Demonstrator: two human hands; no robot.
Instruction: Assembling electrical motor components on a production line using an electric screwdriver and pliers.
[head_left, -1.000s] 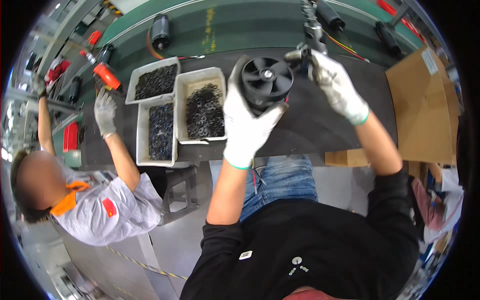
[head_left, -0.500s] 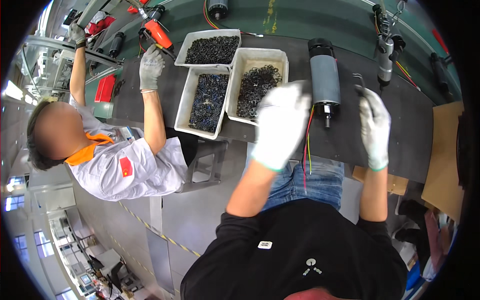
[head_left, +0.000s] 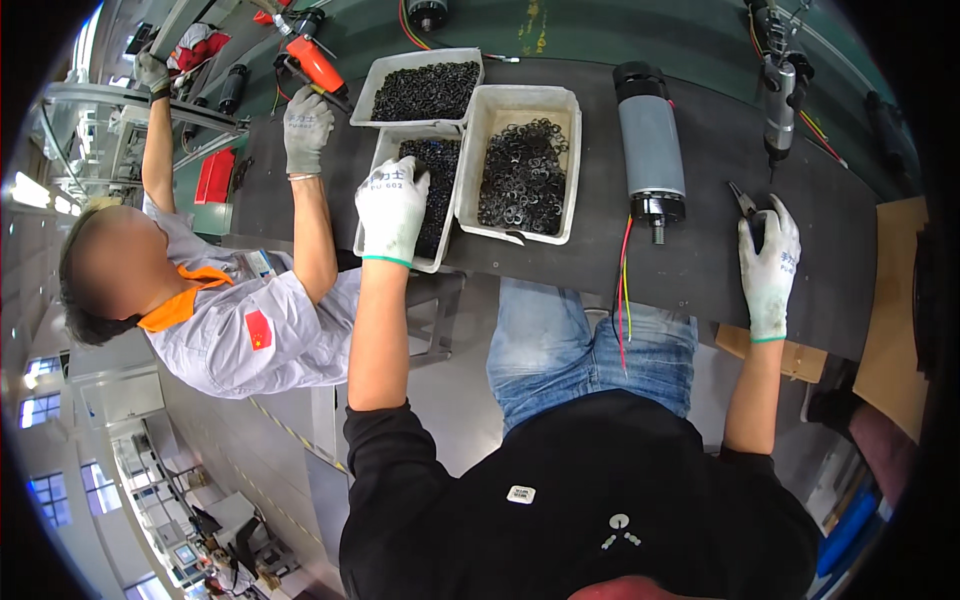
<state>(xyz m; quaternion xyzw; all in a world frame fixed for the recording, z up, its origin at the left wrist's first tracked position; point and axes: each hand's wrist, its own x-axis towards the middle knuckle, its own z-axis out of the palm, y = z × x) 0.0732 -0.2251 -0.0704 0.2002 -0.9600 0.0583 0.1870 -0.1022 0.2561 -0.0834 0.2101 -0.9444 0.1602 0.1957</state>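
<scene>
My gloved left hand is over the left white bin, which holds small dark parts. Its fingers are curled closed, and anything pinched in them is hidden. At the right of the table, my gloved right hand is loosely round the handles of a pair of pliers, whose jaws point away and to the left. Between my hands a grey cylindrical motor with black ends lies on the table, its shaft toward me. Red, yellow and black wires hang from it over the table edge.
A white bin of black rings and another bin of dark parts adjoin the left one. At the left a co-worker's gloved hand is near an orange power tool. A hanging screwdriver and cardboard are at right.
My left hand has moved left from beside the motor to the left bin. My right hand has lowered slightly, and the pliers now point more to the left. The motor appears in the same place.
</scene>
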